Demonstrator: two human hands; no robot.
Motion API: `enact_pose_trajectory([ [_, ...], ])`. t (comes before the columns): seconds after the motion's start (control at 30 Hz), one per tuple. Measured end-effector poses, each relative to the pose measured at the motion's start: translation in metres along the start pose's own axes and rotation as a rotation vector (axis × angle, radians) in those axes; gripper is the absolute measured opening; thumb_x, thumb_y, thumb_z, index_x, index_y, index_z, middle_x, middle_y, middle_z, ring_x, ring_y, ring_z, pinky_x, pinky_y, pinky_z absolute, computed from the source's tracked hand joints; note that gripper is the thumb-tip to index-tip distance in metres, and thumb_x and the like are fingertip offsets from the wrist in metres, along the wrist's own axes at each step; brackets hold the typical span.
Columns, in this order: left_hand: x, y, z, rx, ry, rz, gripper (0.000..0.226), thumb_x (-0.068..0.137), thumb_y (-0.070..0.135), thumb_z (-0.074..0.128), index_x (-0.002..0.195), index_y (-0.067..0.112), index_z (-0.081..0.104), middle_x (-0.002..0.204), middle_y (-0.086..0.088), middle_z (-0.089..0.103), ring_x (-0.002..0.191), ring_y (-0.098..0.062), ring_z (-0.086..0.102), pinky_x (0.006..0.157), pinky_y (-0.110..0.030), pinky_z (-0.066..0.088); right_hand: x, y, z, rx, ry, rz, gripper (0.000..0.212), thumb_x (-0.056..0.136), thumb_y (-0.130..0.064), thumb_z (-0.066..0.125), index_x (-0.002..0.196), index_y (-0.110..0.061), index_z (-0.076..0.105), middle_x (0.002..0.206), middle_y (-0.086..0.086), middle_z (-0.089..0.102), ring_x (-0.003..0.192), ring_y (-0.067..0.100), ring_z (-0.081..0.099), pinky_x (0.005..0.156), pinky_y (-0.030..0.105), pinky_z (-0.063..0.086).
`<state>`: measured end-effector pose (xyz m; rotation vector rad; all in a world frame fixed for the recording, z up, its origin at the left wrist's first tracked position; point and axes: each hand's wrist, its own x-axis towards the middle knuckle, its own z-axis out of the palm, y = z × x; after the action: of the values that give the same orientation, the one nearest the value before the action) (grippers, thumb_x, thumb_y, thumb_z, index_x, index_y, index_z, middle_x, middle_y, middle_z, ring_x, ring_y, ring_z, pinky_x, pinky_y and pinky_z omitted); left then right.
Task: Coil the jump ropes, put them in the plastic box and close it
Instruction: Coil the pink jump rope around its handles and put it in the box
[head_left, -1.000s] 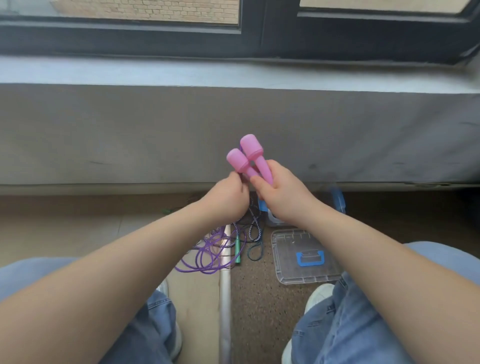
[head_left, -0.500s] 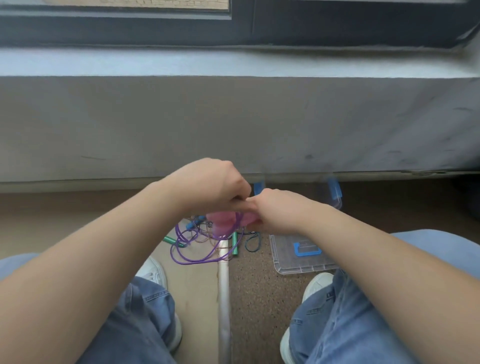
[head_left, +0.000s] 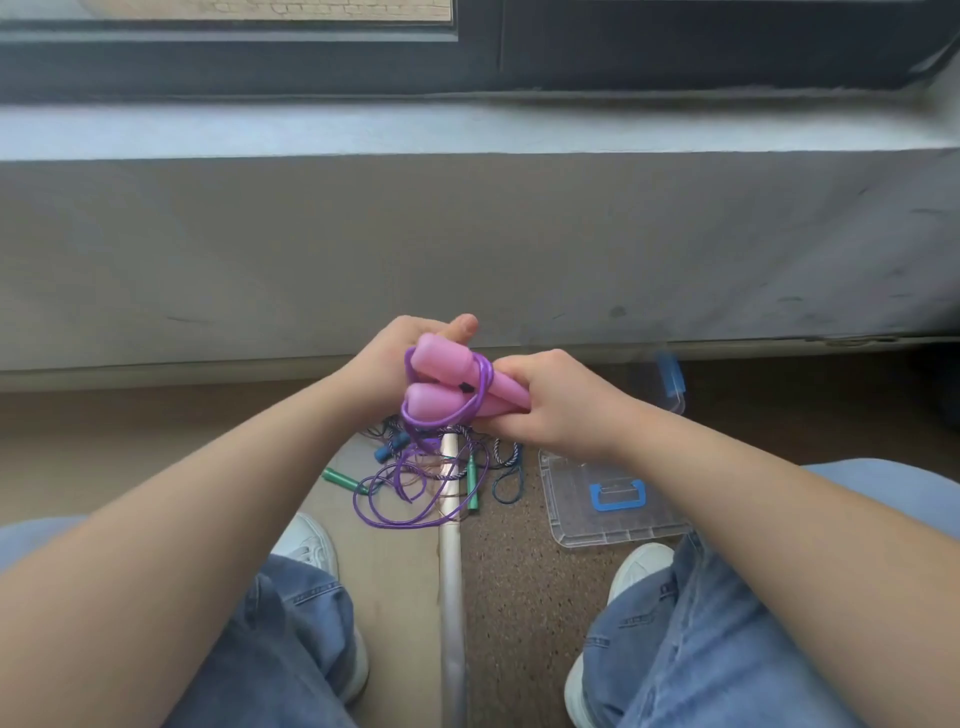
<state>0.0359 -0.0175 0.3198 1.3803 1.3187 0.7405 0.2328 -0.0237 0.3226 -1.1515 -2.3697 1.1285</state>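
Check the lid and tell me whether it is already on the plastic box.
No: the clear lid lies flat on the floor, off the box, which shows just past the right hand.

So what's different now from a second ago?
The pink handles, which stood upright, now lie tipped sideways in the right hand. The purple cord, then hanging loose, now loops around them, with the left hand gripping it. The clear lid and the other ropes lie on the floor as before.
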Motion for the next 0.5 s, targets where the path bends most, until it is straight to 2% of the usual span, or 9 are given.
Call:
enact_pose_trajectory([
  [0.1, -0.003, -0.011, 0.000, -0.053, 0.009, -0.010, 0.034, 0.090, 0.017, 0.052, 0.057, 0.024, 0.048, 0.055, 0.008, 0.037, 0.047, -0.007, 0.033, 0.050, -0.023, 0.036, 0.004, 0.002, 0.002, 0.055, 0.098, 0.049, 0.014, 0.083, -0.024, 0.076, 0.080, -0.021, 0.063, 0.072, -0.006, 0.062, 0.066, 0.009, 0.051, 0.065, 0.031, 0.046],
  [0.17, -0.005, -0.013, 0.006, -0.042, 0.064, -0.069, 0.029, 0.091, 0.023, 0.043, 0.063, 0.021, 0.053, 0.054, 0.001, 0.043, 0.043, -0.014, 0.041, 0.052, -0.035, 0.048, 0.009, 0.004, 0.000, 0.059, 0.231, 0.113, 0.011, 0.083, -0.024, 0.073, 0.085, -0.018, 0.064, 0.075, -0.002, 0.065, 0.067, 0.015, 0.055, 0.066, 0.033, 0.047],
  [0.23, -0.008, -0.010, 0.015, 0.104, 0.121, -0.097, 0.036, 0.101, 0.033, 0.035, 0.075, 0.014, 0.052, 0.056, 0.002, 0.047, 0.041, -0.017, 0.051, 0.059, -0.046, 0.055, 0.014, 0.007, -0.006, 0.005, 0.306, 0.176, 0.009, 0.084, -0.025, 0.068, 0.087, -0.018, 0.063, 0.074, 0.000, 0.065, 0.070, 0.022, 0.058, 0.065, 0.034, 0.046],
  [0.3, -0.013, -0.003, 0.020, 0.269, 0.104, -0.089, 0.037, 0.102, 0.040, 0.033, 0.080, 0.020, 0.055, 0.060, 0.006, 0.052, 0.046, -0.019, 0.061, 0.059, -0.040, 0.056, 0.016, 0.010, -0.008, -0.057, 0.321, 0.212, 0.007, 0.086, -0.024, 0.064, 0.088, -0.018, 0.060, 0.074, -0.002, 0.061, 0.071, 0.024, 0.057, 0.060, 0.032, 0.042],
  [0.37, -0.017, 0.001, 0.022, 0.382, 0.017, -0.097, 0.033, 0.101, 0.040, 0.039, 0.083, 0.021, 0.059, 0.063, 0.006, 0.055, 0.051, -0.015, 0.065, 0.059, -0.032, 0.053, 0.017, 0.013, -0.006, -0.067, 0.355, 0.246, 0.007, 0.087, -0.023, 0.060, 0.089, -0.017, 0.057, 0.077, 0.000, 0.061, 0.073, 0.026, 0.056, 0.058, 0.030, 0.040],
  [0.43, -0.019, 0.000, 0.020, 0.429, -0.067, -0.141, 0.029, 0.099, 0.039, 0.045, 0.087, 0.018, 0.061, 0.066, 0.002, 0.058, 0.053, -0.011, 0.065, 0.064, -0.032, 0.051, 0.017, 0.014, -0.003, -0.076, 0.367, 0.276, 0.010, 0.088, -0.023, 0.058, 0.096, -0.018, 0.057, 0.083, 0.003, 0.063, 0.076, 0.028, 0.060, 0.061, 0.032, 0.044],
  [0.5, -0.020, 0.002, 0.016, 0.504, -0.131, -0.163, 0.027, 0.096, 0.040, 0.050, 0.084, 0.018, 0.059, 0.065, -0.001, 0.060, 0.058, -0.017, 0.068, 0.065, -0.033, 0.056, 0.017, 0.018, -0.001, -0.135, 0.340, 0.311, 0.014, 0.089, -0.023, 0.056, 0.100, -0.016, 0.053, 0.089, 0.007, 0.064, 0.079, 0.032, 0.061, 0.069, 0.037, 0.051],
])
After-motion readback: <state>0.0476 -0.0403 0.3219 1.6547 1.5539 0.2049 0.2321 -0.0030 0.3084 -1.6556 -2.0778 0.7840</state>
